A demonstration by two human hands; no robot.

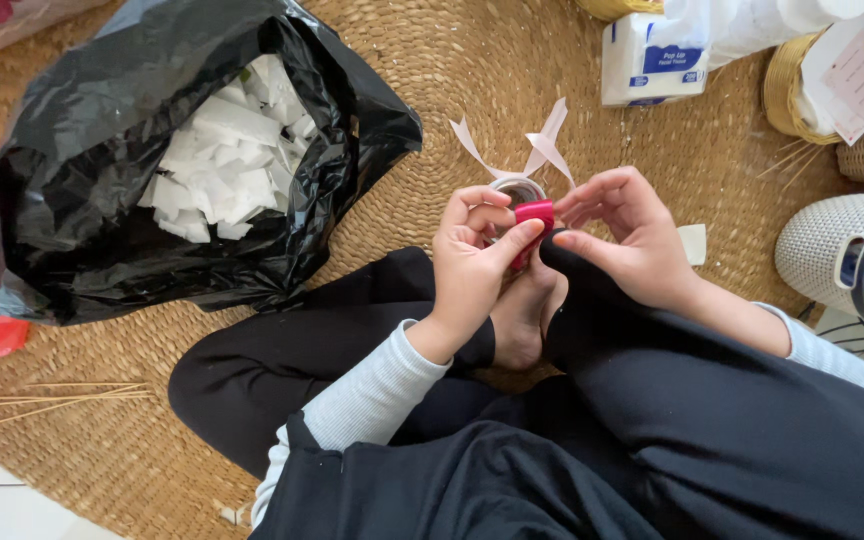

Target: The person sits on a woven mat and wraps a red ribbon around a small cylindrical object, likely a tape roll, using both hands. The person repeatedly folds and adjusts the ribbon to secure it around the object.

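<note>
Pinching a small red piece (534,212) between thumb and fingers, the left hand (472,262) holds it above the crossed legs, beside a tape roll (518,190). The right hand (624,235) touches it with narrowed fingertips. It looks light and soft, best gripped by its edges.

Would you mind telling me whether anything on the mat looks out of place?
A few loose white paper strips lie scattered on the woven mat beyond the hands, outside the black bag of white scraps. Thin sticks lie loose near its edge.
</note>
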